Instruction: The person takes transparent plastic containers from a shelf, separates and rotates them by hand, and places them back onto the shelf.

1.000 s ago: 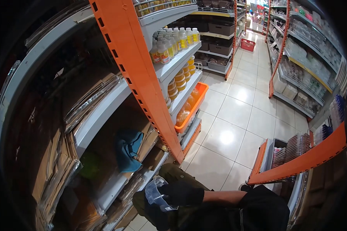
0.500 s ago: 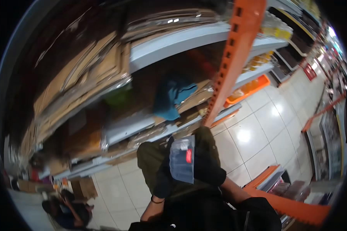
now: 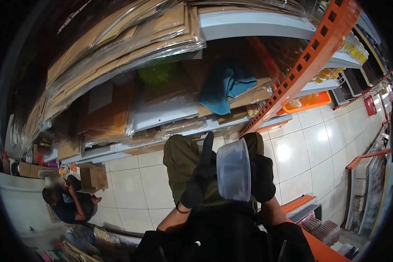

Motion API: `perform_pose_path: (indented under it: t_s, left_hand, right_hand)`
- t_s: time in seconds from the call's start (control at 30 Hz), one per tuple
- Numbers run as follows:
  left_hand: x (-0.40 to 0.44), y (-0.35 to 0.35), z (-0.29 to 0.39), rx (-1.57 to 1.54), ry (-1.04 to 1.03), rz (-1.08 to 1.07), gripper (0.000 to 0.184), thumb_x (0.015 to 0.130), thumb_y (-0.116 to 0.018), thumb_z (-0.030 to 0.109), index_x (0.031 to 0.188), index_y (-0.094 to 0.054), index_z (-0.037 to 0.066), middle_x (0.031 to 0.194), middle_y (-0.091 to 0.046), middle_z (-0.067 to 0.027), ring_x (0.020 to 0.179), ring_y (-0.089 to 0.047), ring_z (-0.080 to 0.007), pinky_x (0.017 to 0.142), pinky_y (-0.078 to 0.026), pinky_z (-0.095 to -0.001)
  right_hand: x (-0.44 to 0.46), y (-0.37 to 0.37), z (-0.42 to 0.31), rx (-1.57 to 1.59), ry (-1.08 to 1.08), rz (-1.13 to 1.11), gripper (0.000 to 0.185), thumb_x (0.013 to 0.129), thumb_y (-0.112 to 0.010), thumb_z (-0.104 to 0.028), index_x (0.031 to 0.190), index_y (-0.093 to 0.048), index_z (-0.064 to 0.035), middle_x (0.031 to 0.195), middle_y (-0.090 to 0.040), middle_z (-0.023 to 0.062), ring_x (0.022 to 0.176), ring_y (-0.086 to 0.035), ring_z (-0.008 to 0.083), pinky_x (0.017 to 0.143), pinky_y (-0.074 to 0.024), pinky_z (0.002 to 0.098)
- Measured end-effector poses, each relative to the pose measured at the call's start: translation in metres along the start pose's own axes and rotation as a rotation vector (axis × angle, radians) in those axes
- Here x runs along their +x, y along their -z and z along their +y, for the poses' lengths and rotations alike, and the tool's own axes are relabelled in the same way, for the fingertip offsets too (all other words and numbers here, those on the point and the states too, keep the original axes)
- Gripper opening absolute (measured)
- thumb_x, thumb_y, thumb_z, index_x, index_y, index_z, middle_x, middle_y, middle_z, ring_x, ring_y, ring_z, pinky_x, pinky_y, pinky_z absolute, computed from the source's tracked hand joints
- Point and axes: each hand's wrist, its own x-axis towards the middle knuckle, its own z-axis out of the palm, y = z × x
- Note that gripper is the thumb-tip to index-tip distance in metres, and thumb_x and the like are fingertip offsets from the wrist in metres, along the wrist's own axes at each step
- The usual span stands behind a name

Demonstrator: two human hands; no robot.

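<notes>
A clear round plastic tub (image 3: pixel 233 171) is held on its side above my lap, between my two gloved hands. My left hand (image 3: pixel 202 172), in a black glove, is at the tub's base side, one finger stretched upward along it and the rest against the plastic. At the rim side, my right hand (image 3: pixel 262 178), also in a black glove, wraps round the tub; its fingertips are partly hidden. Ahead, a blue cloth (image 3: pixel 225 87) lies over flat cardboard on a low shelf.
Shelves of wrapped cardboard (image 3: pixel 131 56) stretch across the front, with an orange upright (image 3: pixel 303 65) at right. Beyond it sits an orange bin (image 3: pixel 308 101). Another person (image 3: pixel 72 205) sits at the left near an open cardboard box (image 3: pixel 94 177). An orange-framed rack (image 3: pixel 318 244) stands at lower right.
The view has swung left and down. The tub has been turned onto its side, its red label no longer showing. My left hand has come into clearer sight with a finger raised.
</notes>
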Motion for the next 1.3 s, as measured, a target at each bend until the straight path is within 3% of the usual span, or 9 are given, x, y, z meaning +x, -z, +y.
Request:
perform_pose_path:
  t_s: [0.33, 0.47, 0.6, 0.63, 0.73, 0.87, 1.0, 1.17, 1.3]
  left_hand:
    - [0.023, -0.009, 0.02, 0.02, -0.237, -0.088, 0.111, 0.071, -0.04, 0.08, 0.145, -0.014, 0.002, 0.152, -0.011, -0.0093, 0.131, -0.028, -0.0227, 0.108, -0.026, -0.0384]
    - [0.017, -0.007, 0.02, 0.047, -0.06, -0.017, 0.13, 0.06, -0.041, 0.091, 0.148, -0.004, 0.003, 0.156, 0.001, -0.0095, 0.14, -0.018, -0.0253, 0.113, -0.02, -0.0409]
    - [0.005, 0.007, 0.013, 0.084, 0.06, 0.023, 0.128, 0.061, -0.044, 0.089, 0.148, -0.005, 0.004, 0.155, -0.004, -0.0089, 0.14, -0.019, -0.0271, 0.112, -0.023, -0.0441]
    - [0.003, 0.009, 0.011, 0.099, 0.084, 0.036, 0.128, 0.061, -0.045, 0.089, 0.148, -0.006, 0.005, 0.155, -0.005, -0.0087, 0.14, -0.019, -0.0275, 0.112, -0.023, -0.0449]
    - [0.002, 0.009, 0.005, -0.001, 0.045, 0.108, 0.124, 0.061, -0.046, 0.088, 0.148, -0.01, 0.007, 0.154, -0.011, -0.01, 0.139, -0.02, -0.0295, 0.111, -0.025, -0.0478]
    - [-0.03, 0.049, -0.039, 0.212, 0.05, 0.145, 0.102, 0.075, -0.048, 0.074, 0.147, -0.018, 0.01, 0.151, -0.022, -0.0076, 0.137, -0.026, -0.0267, 0.11, -0.027, -0.0441]
    - [-0.031, 0.055, -0.04, -0.544, -0.041, -0.05, 0.112, 0.069, -0.033, 0.087, 0.147, -0.018, 0.008, 0.147, -0.028, -0.0113, 0.132, -0.031, -0.0318, 0.112, -0.022, -0.0471]
    - [-0.011, 0.04, -0.026, -0.575, -0.248, -0.198, 0.102, 0.077, -0.031, 0.081, 0.144, -0.023, 0.005, 0.144, -0.034, -0.0111, 0.128, -0.036, -0.0299, 0.111, -0.026, -0.042]
    - [-0.015, 0.039, -0.021, -0.24, -0.153, 0.114, 0.101, 0.078, -0.033, 0.081, 0.144, -0.024, 0.005, 0.143, -0.035, -0.0117, 0.128, -0.036, -0.0305, 0.11, -0.027, -0.0424]
  right_hand:
    - [-0.001, -0.01, 0.004, -0.052, 0.06, 0.047, 0.018, 0.084, -0.053, -0.014, 0.073, -0.061, -0.003, 0.061, -0.055, 0.0164, 0.058, -0.054, 0.0361, 0.057, -0.0407, 0.0435]
    - [0.002, -0.011, 0.0, -0.029, 0.001, -0.038, 0.017, 0.085, -0.052, -0.014, 0.073, -0.06, -0.0043, 0.063, -0.056, 0.0155, 0.059, -0.055, 0.0349, 0.057, -0.0408, 0.0425]
    - [0.001, -0.01, 0.004, 0.056, -0.052, -0.122, 0.019, 0.086, -0.051, -0.014, 0.071, -0.058, -0.0052, 0.064, -0.056, 0.015, 0.06, -0.055, 0.0352, 0.057, -0.041, 0.043]
    - [-0.003, -0.006, 0.019, -0.011, 0.052, -0.332, 0.004, 0.079, -0.055, 0.001, 0.081, -0.055, -0.0026, 0.072, -0.058, 0.0101, 0.063, -0.054, 0.0269, 0.064, -0.0434, 0.0379]
    - [-0.005, -0.008, 0.015, -0.073, 0.106, -0.237, 0.009, 0.072, -0.057, 0.0, 0.08, -0.056, -0.0035, 0.074, -0.059, 0.0101, 0.064, -0.055, 0.0274, 0.064, -0.0434, 0.0382]
    - [-0.008, -0.009, 0.012, -0.071, 0.063, -0.21, 0.01, 0.077, -0.057, -0.004, 0.085, -0.061, -0.0051, 0.08, -0.062, 0.0114, 0.071, -0.059, 0.0289, 0.066, -0.044, 0.0393]
    - [-0.012, -0.011, 0.016, -0.008, -0.069, -0.204, 0.012, 0.084, -0.058, -0.016, 0.087, -0.066, -0.0076, 0.077, -0.063, 0.0146, 0.069, -0.06, 0.0321, 0.062, -0.0453, 0.0411]
    - [-0.006, -0.004, 0.005, 0.036, -0.063, -0.16, 0.021, 0.089, -0.057, -0.027, 0.086, -0.065, -0.0079, 0.071, -0.062, 0.0151, 0.065, -0.06, 0.0322, 0.057, -0.0463, 0.0398]
    - [-0.011, -0.011, 0.011, -0.043, 0.04, -0.141, 0.024, 0.089, -0.056, -0.03, 0.086, -0.064, -0.0073, 0.072, -0.063, 0.0141, 0.064, -0.061, 0.0308, 0.059, -0.0466, 0.0398]
